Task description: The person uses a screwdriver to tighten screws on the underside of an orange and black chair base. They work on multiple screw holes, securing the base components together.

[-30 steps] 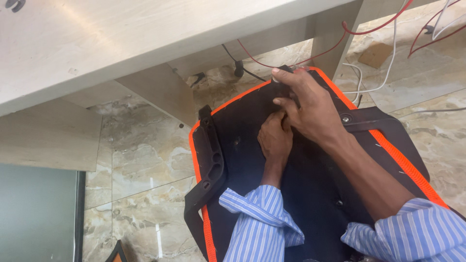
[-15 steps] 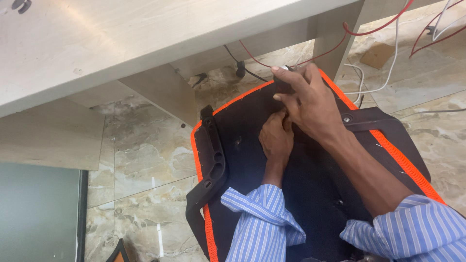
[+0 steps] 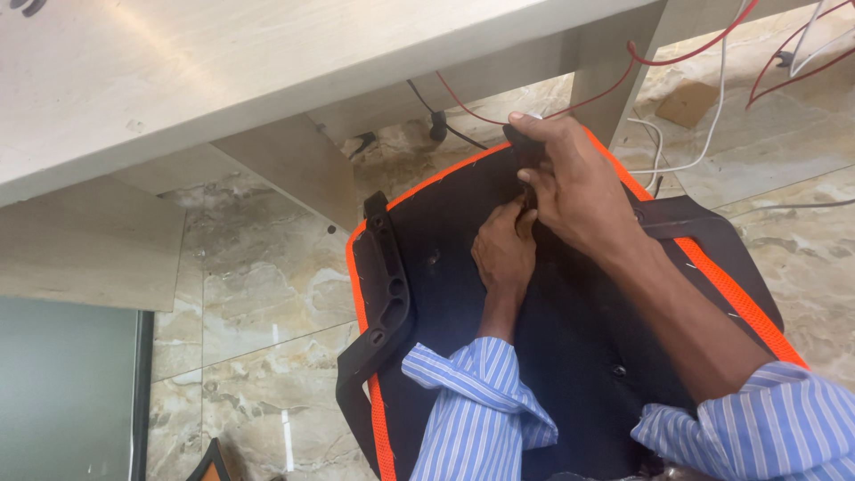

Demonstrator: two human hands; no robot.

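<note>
A black chair seat (image 3: 463,294) with an orange mesh rim lies upside down across my lap, a black plastic armrest bracket (image 3: 385,285) along its left side. My right hand (image 3: 579,187) is at the seat's far edge, its fingers curled over a small black part (image 3: 521,147) there. My left hand (image 3: 503,249) sits just below it, fingers bunched and pinching at the same spot on the black underside. What lies between the fingertips is hidden. Both forearms wear blue striped sleeves.
A pale wooden desk (image 3: 223,80) overhangs at the top, with a leg panel (image 3: 294,169) close to the seat's left. Red, white and black cables (image 3: 677,53) trail over the marble floor (image 3: 249,285) behind. A dark green panel (image 3: 62,392) fills the lower left.
My hands have stayed together at the seat's far edge. The right hand's fingers have closed a little more over the black part.
</note>
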